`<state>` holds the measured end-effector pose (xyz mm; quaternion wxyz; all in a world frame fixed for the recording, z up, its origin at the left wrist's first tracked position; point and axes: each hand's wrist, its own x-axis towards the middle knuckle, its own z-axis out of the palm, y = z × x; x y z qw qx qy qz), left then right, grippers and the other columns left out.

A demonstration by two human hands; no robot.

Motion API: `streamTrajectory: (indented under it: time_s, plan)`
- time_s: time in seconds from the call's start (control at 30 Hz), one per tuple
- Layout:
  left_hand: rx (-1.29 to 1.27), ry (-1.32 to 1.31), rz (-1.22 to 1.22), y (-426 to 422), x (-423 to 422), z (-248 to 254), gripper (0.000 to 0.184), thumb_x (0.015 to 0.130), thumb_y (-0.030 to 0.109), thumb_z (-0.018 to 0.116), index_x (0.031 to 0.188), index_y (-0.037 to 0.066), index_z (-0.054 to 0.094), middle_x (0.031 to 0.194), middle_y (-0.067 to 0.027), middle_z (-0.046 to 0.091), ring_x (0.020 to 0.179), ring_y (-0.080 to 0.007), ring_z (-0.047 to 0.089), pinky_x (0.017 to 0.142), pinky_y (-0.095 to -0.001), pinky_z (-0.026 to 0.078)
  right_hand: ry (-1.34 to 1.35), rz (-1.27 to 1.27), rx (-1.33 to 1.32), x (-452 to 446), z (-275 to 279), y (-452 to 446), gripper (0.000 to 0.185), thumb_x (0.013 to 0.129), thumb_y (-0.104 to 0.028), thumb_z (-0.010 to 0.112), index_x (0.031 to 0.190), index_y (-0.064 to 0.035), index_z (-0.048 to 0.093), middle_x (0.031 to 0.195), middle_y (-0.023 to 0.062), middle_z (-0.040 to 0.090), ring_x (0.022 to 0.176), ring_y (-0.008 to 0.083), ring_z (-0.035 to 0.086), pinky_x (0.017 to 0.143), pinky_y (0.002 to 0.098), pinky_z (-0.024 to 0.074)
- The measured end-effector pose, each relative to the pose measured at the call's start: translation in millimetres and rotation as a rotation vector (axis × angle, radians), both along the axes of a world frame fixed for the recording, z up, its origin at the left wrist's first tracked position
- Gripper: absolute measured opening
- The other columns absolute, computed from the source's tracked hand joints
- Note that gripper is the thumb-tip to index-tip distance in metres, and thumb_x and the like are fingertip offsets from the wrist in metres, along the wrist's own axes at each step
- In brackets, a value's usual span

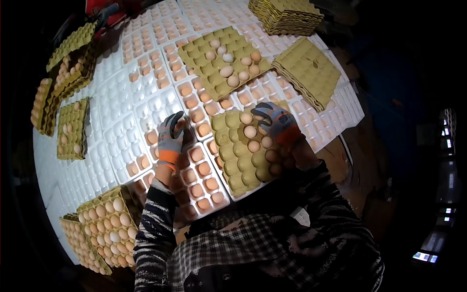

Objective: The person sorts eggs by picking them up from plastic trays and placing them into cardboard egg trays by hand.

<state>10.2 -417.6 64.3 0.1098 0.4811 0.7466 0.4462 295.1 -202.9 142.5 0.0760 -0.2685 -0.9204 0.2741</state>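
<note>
My left hand (171, 138), in a grey glove with an orange cuff, is over the white plastic egg trays. Its fingers are bent but apart, and no egg shows between them. A brown egg (152, 137) sits in a pocket just left of it. My right hand (276, 121), gloved alike, is curled over the olive pulp egg tray (234, 163). Its fingers close around an egg that the glove mostly hides. Beside those fingers lie a pale egg (246, 118) and another egg (250, 131). The left columns of this pulp tray hold no eggs.
A second pulp tray (194, 51) with several eggs lies farther back. Upside-down pulp trays (309, 73) are at right, and a tall stack (287, 17) stands behind. Egg-filled trays (108, 228) stand at lower left, with more trays (73, 129) along the left edge.
</note>
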Motion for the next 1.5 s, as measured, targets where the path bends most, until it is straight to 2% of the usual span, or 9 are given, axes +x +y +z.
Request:
streamTrajectory:
  time_s: [0.33, 0.53, 0.77, 0.83, 1.0, 1.07, 1.23, 1.4, 1.5]
  plan:
    - [-0.022, -0.373, -0.341, 95, 98, 27, 0.04, 0.086, 0.003, 0.064, 0.126, 0.007, 0.062, 0.118, -0.012, 0.064, 0.116, -0.0271, 0.059, 0.1, -0.0338, 0.046, -0.315, 0.242, 0.139, 33, -48, 23, 0.03, 0.088, -0.021, 0.06, 0.118, -0.0157, 0.066, 0.122, 0.0115, 0.061, 0.108, 0.0315, 0.061, 0.091, 0.0422, 0.0503]
    - [-0.415, 0.295, -0.504, 69, 148, 72, 0.049, 0.079, 0.033, 0.073, 0.124, 0.014, 0.064, 0.118, -0.0104, 0.063, 0.11, -0.0307, 0.058, 0.096, -0.0413, 0.046, 0.274, -0.072, -1.023, 89, -24, 46, 0.043, 0.084, -0.017, 0.072, 0.126, -0.0152, 0.064, 0.124, 0.0061, 0.063, 0.107, 0.0147, 0.059, 0.092, 0.0326, 0.0502]
    - [-0.556, 0.531, -0.336, 51, 198, 33, 0.055, 0.078, 0.034, 0.074, 0.125, 0.011, 0.058, 0.124, -0.0108, 0.057, 0.115, -0.0284, 0.052, 0.098, -0.0447, 0.041, -0.486, 0.18, 0.301, 50, -40, -19, 0.042, 0.079, -0.035, 0.073, 0.114, -0.0152, 0.063, 0.118, 0.0094, 0.056, 0.107, 0.0311, 0.06, 0.089, 0.0405, 0.0509]
    - [-0.456, 0.487, -0.302, 49, 195, 34, 0.052, 0.079, 0.031, 0.074, 0.124, 0.01, 0.057, 0.122, -0.0113, 0.058, 0.113, -0.0279, 0.054, 0.098, -0.0435, 0.043, -0.498, 0.223, 0.177, 51, -26, -10, 0.038, 0.08, -0.035, 0.07, 0.111, -0.0143, 0.065, 0.114, 0.0096, 0.059, 0.103, 0.03, 0.061, 0.088, 0.0408, 0.0511]
    - [0.134, -0.843, -0.155, 61, 161, 47, 0.035, 0.087, 0.012, 0.059, 0.121, 0.004, 0.059, 0.113, -0.0071, 0.06, 0.107, -0.0188, 0.059, 0.092, -0.0308, 0.048, 0.129, 0.108, -0.681, 87, 2, 44, 0.033, 0.083, -0.027, 0.069, 0.112, -0.013, 0.067, 0.112, 0.0102, 0.061, 0.1, 0.0286, 0.063, 0.085, 0.0408, 0.0523]
    - [0.043, -0.271, -0.288, 91, 142, 50, 0.042, 0.083, 0.007, 0.062, 0.125, 0.008, 0.06, 0.116, -0.009, 0.058, 0.113, -0.0243, 0.056, 0.097, -0.0351, 0.045, 0.354, 0.022, -0.994, 96, 10, 63, 0.034, 0.084, -0.025, 0.067, 0.116, -0.0122, 0.066, 0.117, 0.0105, 0.06, 0.102, 0.0275, 0.064, 0.084, 0.0392, 0.053]
    - [-0.549, 0.631, -0.297, 162, 170, 66, 0.041, 0.075, 0.021, 0.073, 0.115, 0.013, 0.068, 0.129, -0.012, 0.051, 0.119, -0.0316, 0.051, 0.093, -0.0406, 0.047, -0.357, 0.093, 0.056, 43, 46, 79, 0.039, 0.088, -0.018, 0.064, 0.126, -0.0101, 0.063, 0.13, 0.0111, 0.057, 0.107, 0.025, 0.065, 0.084, 0.0352, 0.0547]
    - [-0.527, 0.578, -0.326, 172, 154, 47, 0.037, 0.076, 0.023, 0.074, 0.109, 0.009, 0.067, 0.116, -0.0096, 0.061, 0.102, -0.0264, 0.061, 0.087, -0.038, 0.05, -0.847, 0.178, 0.41, -3, 0, 77, 0.036, 0.089, -0.024, 0.062, 0.122, -0.0108, 0.067, 0.129, 0.0139, 0.057, 0.104, 0.0294, 0.068, 0.078, 0.0395, 0.0563]
    - [-0.348, -0.1, -0.249, 160, 146, 37, 0.036, 0.085, 0.029, 0.068, 0.115, 0.011, 0.063, 0.089, -0.0106, 0.069, 0.082, -0.0306, 0.067, 0.076, -0.0388, 0.054, -0.857, 0.329, 0.49, 1, -5, 85, 0.034, 0.089, -0.025, 0.062, 0.12, -0.0124, 0.068, 0.129, 0.0139, 0.057, 0.098, 0.0285, 0.07, 0.074, 0.0411, 0.0568]
